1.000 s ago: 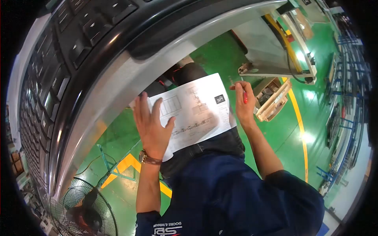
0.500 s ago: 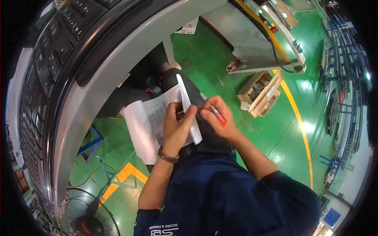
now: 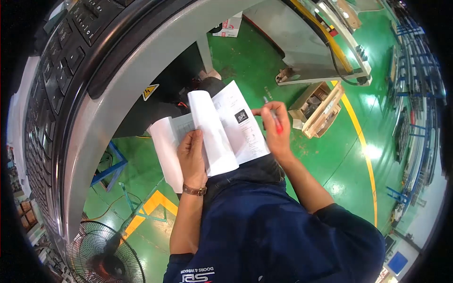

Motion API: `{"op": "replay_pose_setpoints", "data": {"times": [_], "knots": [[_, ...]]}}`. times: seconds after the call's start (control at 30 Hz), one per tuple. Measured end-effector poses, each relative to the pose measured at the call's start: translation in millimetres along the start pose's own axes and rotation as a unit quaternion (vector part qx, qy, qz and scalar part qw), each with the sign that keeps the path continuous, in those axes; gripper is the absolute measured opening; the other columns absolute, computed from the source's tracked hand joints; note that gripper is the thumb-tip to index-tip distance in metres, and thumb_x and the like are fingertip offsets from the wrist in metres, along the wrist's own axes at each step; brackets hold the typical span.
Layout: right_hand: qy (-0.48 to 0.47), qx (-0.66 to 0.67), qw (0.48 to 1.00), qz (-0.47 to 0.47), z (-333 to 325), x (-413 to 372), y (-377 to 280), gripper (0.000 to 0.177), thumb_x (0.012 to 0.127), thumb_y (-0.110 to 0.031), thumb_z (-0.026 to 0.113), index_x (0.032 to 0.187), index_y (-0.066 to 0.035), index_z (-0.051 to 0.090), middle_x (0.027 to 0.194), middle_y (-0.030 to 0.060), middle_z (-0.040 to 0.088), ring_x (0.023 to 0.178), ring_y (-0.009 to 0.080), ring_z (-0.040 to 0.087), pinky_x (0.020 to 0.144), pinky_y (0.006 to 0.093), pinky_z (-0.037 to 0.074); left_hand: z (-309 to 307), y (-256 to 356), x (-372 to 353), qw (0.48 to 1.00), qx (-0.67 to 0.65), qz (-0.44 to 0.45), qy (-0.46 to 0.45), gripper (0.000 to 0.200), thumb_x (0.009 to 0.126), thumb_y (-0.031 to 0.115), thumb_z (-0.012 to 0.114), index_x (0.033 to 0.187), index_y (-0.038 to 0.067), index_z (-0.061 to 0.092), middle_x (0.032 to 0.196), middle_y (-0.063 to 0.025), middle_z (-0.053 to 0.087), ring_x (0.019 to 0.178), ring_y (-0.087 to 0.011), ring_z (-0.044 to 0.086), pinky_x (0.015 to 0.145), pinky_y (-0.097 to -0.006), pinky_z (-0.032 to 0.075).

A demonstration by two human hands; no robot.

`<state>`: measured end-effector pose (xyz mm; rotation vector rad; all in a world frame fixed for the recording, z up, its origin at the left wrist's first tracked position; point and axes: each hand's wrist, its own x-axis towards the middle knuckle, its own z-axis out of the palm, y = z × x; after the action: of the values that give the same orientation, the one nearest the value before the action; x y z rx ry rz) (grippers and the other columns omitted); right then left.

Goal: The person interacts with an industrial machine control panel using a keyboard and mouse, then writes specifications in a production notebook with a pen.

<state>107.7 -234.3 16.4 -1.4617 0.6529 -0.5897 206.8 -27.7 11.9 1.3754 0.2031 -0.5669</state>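
Note:
Across my lap lies a stack of printed paper sheets (image 3: 254, 140), with curled pages rolled over toward the left and a black square logo on the flat page. My left hand (image 3: 192, 160), with a brown-strapped watch (image 3: 194, 190) on its wrist, is closed on the curled sheets, thumb on top and the other fingers partly hidden. At the right edge of the flat page is my right hand (image 3: 277, 129). Its curled fingers hold a pen (image 3: 274, 116) with a clear barrel and a red end, one fingertip right at the paper's edge.
A grey machine console with a black keyboard (image 3: 61, 70) curves along the left. A black fan (image 3: 106, 259) stands at the lower left. On the green floor to the right sits an open wooden box (image 3: 317, 108), below a white machine frame (image 3: 325, 81). Metal racks (image 3: 415, 104) line the far right.
The page that stood upright between my hands now lies open, showing its logo. My right hand has moved right and slightly up with the pen; my left hand has shifted left.

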Motion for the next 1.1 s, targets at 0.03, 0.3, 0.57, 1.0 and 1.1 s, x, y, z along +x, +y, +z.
{"op": "replay_pose_setpoints", "data": {"times": [0.03,0.3,0.57,1.0,1.1], "knots": [[0.011,-0.011,1.0,0.009,-4,6,-4,0.019,0.113,-0.024,0.06,0.116,-0.005,0.058,0.103,0.0105,0.079,0.074,0.0053,0.052,0.068,0.0256,0.046,-4,3,-2,1.0,-0.011,0.004,0.015,0.026,0.11,0.027,0.07,0.106,0.002,0.074,0.094,0.0034,0.068,0.087,-0.0052,0.057,0.08,-0.0226,0.046],[-0.013,-0.061,0.998,-0.004,-24,26,-15,0.023,0.115,-0.027,0.058,0.113,-0.004,0.062,0.089,0.0082,0.081,0.073,0.0043,0.054,0.07,0.0244,0.044,-35,33,-13,0.973,-0.226,-0.042,-0.028,0.018,0.108,0.016,0.069,0.117,0.003,0.075,0.111,-0.0099,0.079,0.096,-0.0181,0.076,0.086,-0.0322,0.064],[-0.072,-0.122,0.99,0.009,-23,19,-6,0.025,0.106,-0.025,0.072,0.101,-0.003,0.063,0.089,0.0023,0.069,0.082,0.0091,0.058,0.076,0.028,0.049,-47,26,-15,0.981,-0.19,-0.04,-0.021,0.035,0.11,0.027,0.067,0.136,0.003,0.068,0.124,-0.0098,0.076,0.106,-0.0201,0.074,0.093,-0.036,0.062],[-0.09,-0.2,0.975,0.031,-48,28,10,0.026,0.088,-0.014,0.086,0.099,-0.003,0.065,0.086,0.0018,0.065,0.079,0.0101,0.057,0.073,0.0274,0.05,-101,38,-21,0.963,-0.262,-0.046,-0.037,0.049,0.112,0.042,0.06,0.142,0.003,0.064,0.136,-0.0116,0.073,0.121,-0.0244,0.07,0.106,-0.0404,0.056],[-0.092,-0.184,0.978,0.035,-50,29,13,0.025,0.091,-0.016,0.085,0.099,-0.003,0.065,0.085,0.0014,0.063,0.077,0.0098,0.056,0.072,0.0271,0.049,-107,36,-21,0.961,-0.269,-0.049,-0.034,0.05,0.112,0.042,0.059,0.144,0.004,0.064,0.138,-0.0116,0.072,0.122,-0.0242,0.07,0.106,-0.0406,0.056]]}}
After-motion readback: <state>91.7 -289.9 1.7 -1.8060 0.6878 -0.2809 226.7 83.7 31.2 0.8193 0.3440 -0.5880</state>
